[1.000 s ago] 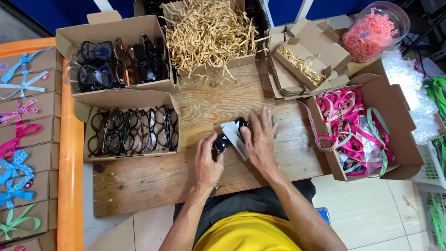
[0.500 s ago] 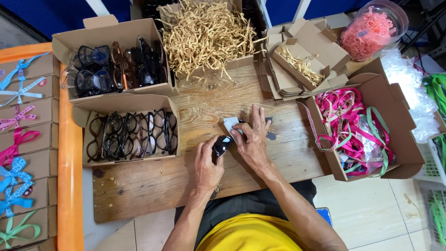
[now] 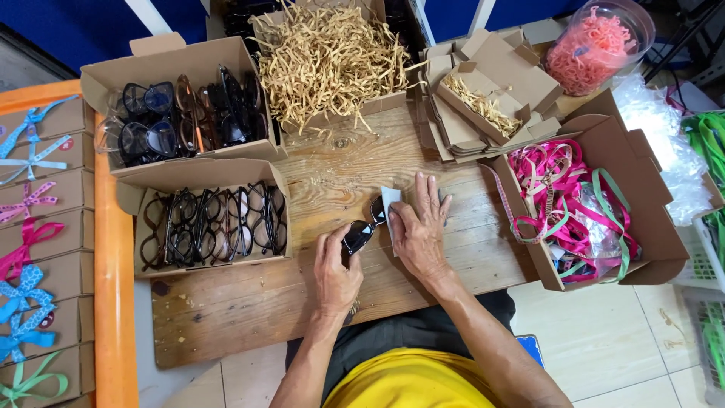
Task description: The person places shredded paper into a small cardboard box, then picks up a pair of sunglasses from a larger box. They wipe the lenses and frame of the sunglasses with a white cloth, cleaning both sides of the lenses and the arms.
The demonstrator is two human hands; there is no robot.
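Glossy dark-lensed sunglasses [image 3: 361, 233]; rough, grainy wooden table [image 3: 332, 174]; matt cardboard boxes [image 3: 181, 68].

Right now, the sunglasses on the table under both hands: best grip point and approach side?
Take the sunglasses by the near frame end, probably from the left-front, as the left hand does. They lie flat and aslant on the wooden table; the right hand presses a pale cloth over the far lens, so that side is covered. Pinch the rim, not the dark lens.

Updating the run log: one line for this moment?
left hand: holds sunglasses | right hand: presses cloth on them | wooden table
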